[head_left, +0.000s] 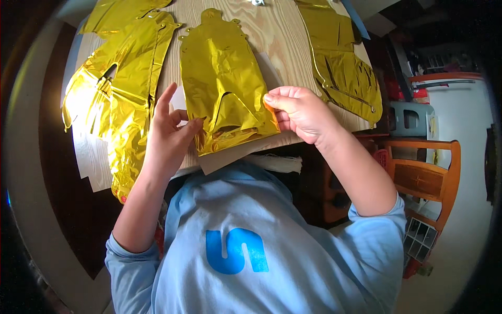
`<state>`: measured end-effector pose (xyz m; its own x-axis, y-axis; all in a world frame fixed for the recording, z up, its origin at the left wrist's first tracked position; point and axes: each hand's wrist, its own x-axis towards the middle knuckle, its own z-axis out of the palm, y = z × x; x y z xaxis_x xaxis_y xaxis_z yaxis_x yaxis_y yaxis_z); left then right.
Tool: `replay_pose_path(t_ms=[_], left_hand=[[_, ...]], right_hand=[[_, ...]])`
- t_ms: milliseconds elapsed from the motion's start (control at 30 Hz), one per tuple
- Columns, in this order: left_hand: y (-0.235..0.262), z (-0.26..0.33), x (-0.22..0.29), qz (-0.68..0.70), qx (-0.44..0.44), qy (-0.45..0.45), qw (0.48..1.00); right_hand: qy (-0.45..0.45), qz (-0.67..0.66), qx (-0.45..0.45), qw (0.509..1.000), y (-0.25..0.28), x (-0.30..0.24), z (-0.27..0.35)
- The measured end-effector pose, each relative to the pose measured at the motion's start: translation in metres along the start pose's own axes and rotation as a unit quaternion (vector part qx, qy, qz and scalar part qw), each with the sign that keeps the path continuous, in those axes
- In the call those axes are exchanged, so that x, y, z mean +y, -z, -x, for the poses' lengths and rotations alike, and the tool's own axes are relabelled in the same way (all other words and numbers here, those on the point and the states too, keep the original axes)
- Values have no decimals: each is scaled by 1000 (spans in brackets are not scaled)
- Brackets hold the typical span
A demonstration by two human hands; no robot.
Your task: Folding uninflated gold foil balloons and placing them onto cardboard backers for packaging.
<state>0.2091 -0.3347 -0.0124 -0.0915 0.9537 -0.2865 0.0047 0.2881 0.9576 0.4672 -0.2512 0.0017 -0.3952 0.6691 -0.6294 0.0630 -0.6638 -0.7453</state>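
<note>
A flat, uninflated gold foil balloon (222, 63) lies in front of me, with a rounded tab at its far end and small tabs along its sides. Its near end is creased and reaches the table edge. My left hand (172, 125) pinches the near left corner between thumb and a bent finger, while another finger points up. On the opposite side, my right hand (300, 112) has thumb and fingers closed on the foil's right edge, where an orange tint shows.
More gold foil pieces lie at the left (123, 99) and right (345, 68) of the wooden table (272, 26). The left one hangs over the near edge. A wooden chair (423, 178) and a grey-blue stool (410, 118) stand at the right. Pale sheets lie beneath the foil.
</note>
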Motion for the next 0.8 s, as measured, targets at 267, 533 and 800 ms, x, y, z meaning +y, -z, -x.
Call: replay_pose_path(t_ms=[267, 533, 800], left_hand=[[-4, 0, 3, -3, 0, 0, 1000], [3, 0, 3, 28, -22, 30, 999], [7, 0, 10, 114, -13, 75, 991]], right_hand=[[-12, 36, 9, 999, -6, -10, -5], [12, -2, 5, 1000, -2, -4, -12], [-16, -14, -24, 999, 7, -4, -13]])
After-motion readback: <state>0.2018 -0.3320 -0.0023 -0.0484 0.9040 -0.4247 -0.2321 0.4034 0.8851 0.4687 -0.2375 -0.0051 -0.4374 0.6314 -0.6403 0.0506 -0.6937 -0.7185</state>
